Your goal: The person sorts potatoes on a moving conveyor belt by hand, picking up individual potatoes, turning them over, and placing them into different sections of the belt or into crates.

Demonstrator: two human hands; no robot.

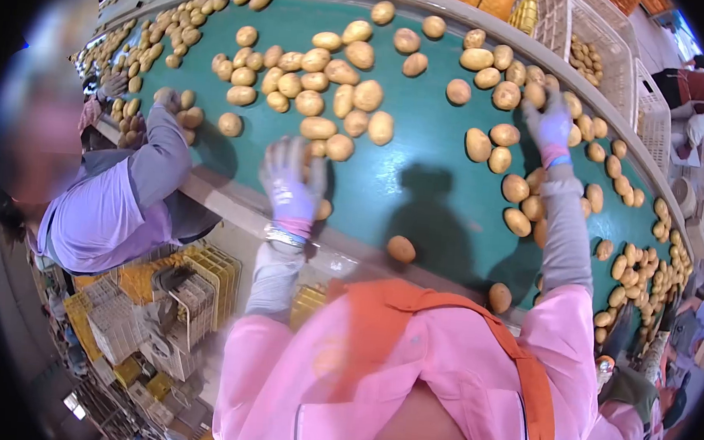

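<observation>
On green belt (422, 127) — tan, oval potatoes (320, 81)

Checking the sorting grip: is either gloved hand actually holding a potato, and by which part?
Cannot be told: the left hand and right hand lie over brown potatoes on the green belt.

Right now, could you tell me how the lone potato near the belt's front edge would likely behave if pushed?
The lone potato looks rounded and smooth, so it would probably roll rather than slide. It appears firm, not floppy. Lying close to the green belt's near edge, it might drop off.
</observation>
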